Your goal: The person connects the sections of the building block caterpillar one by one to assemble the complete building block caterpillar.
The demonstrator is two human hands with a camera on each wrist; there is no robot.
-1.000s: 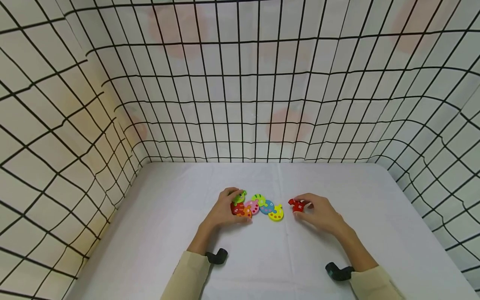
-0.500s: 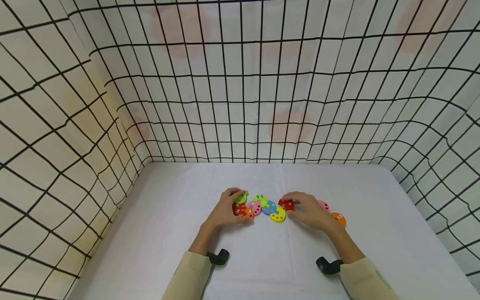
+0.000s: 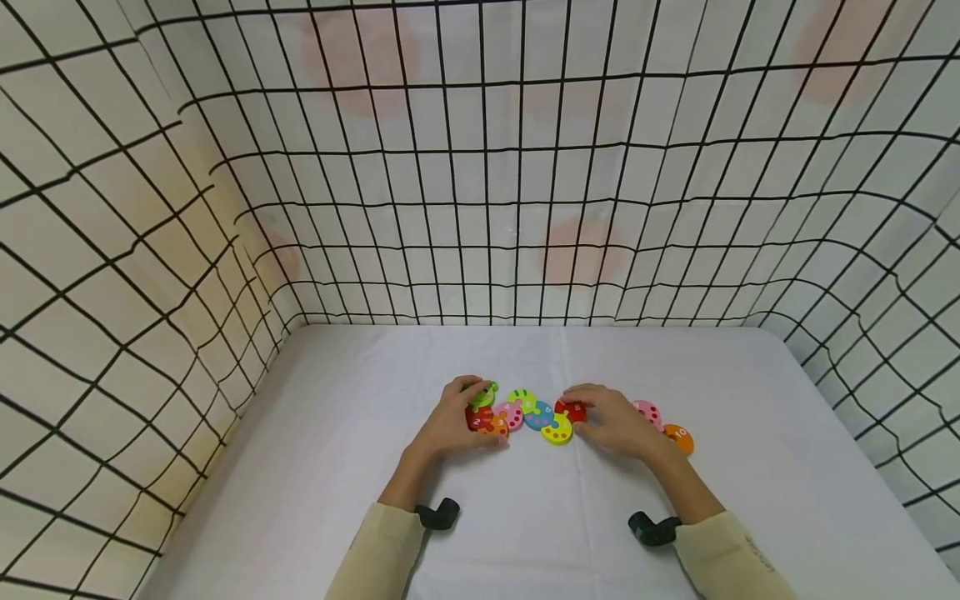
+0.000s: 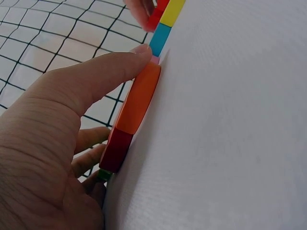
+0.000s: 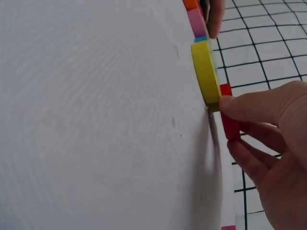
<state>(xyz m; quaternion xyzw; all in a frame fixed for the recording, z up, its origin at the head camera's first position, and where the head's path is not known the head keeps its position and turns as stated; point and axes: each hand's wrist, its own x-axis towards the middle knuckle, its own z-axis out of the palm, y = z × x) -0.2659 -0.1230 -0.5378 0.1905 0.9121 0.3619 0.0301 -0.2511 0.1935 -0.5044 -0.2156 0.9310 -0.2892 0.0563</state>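
A caterpillar jigsaw of numbered round pieces lies on the white tabletop: green head [image 3: 483, 397], red [image 3: 476, 419], orange [image 3: 493, 426], pink [image 3: 510, 414], light green [image 3: 521, 400], blue [image 3: 539, 415] and yellow [image 3: 557, 430]. My left hand [image 3: 446, 425] holds its head end, thumb by the orange piece [image 4: 139, 100], fingers round the far side. My right hand [image 3: 618, 423] pinches a red puzzle piece [image 3: 571, 410] against the upper right of the yellow one. In the right wrist view this red piece [image 5: 230, 120] touches the yellow piece [image 5: 206, 72]; whether it lies fully flat I cannot tell.
A loose pink piece [image 3: 647, 412] and an orange piece [image 3: 678, 438] lie right of my right hand, partly hidden by it. Black wire mesh [image 3: 517, 200] over white sheeting borders the table [image 3: 510, 525] at the back and sides.
The right hand has carried the red piece leftward to the yellow one and turned it into place there, uncovering the pink and orange pieces behind. The left hand has stayed put.
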